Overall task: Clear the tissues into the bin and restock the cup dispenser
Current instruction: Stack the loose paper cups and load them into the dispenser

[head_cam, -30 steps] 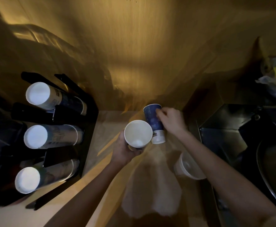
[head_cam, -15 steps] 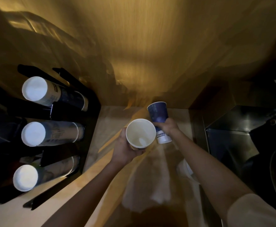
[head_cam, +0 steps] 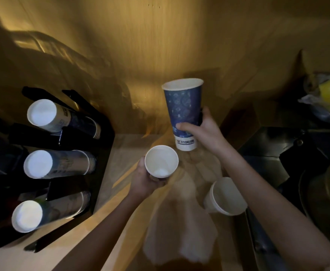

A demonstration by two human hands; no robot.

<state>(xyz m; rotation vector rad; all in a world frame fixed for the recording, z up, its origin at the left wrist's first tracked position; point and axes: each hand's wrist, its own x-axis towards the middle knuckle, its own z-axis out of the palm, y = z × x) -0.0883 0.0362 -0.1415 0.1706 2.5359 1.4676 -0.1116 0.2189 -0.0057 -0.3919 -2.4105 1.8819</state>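
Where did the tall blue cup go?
The tall blue cup is up in the right hand, above the white cup the left hand holds.

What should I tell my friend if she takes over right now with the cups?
Left hand: holds a white cup, mouth toward the camera.
Right hand: holds a tall blue cup upright, above the counter.
Another white cup lies tilted on the counter by the right forearm.
Cup dispenser, at left, has three stacks of cups in it.
A pale tissue-like sheet lies on the counter; no bin in view.
Left: load the cups, bin the tissue.
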